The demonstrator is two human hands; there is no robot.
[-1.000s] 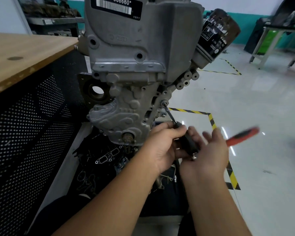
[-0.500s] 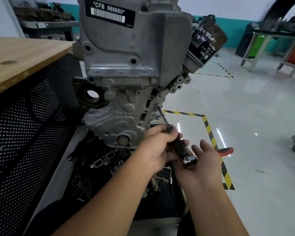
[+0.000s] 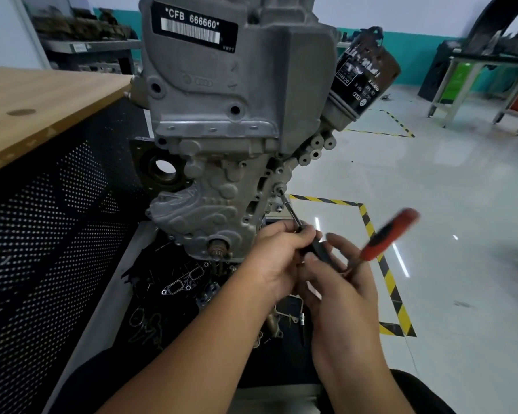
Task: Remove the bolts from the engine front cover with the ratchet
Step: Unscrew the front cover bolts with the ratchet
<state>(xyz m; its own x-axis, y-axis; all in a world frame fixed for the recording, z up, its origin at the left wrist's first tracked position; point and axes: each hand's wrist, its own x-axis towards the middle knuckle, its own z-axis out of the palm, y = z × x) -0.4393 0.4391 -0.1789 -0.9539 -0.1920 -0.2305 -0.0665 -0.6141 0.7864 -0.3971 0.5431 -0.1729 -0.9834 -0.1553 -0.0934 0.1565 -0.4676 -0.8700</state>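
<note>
The grey engine front cover (image 3: pixel 210 204) stands upright before me. A thin extension bar (image 3: pixel 289 209) runs from a bolt (image 3: pixel 279 190) on the cover's right edge down to the ratchet (image 3: pixel 386 234), whose red handle is blurred and points up to the right. My left hand (image 3: pixel 277 258) pinches the black part of the bar near its lower end. My right hand (image 3: pixel 341 291) sits just below and right of it, fingers curled around the ratchet's head end, which they mostly hide.
A black oil filter (image 3: pixel 362 76) juts out at the engine's upper right. A wooden bench (image 3: pixel 42 103) with a perforated black panel stands on the left. Loose gaskets and parts (image 3: pixel 180 285) lie in the dark tray under the engine. Yellow-black floor tape (image 3: pixel 392 282) marks the right.
The red ratchet handle has swung from low behind my right hand up to the right. Both hands keep their hold, and the view has shifted slightly.
</note>
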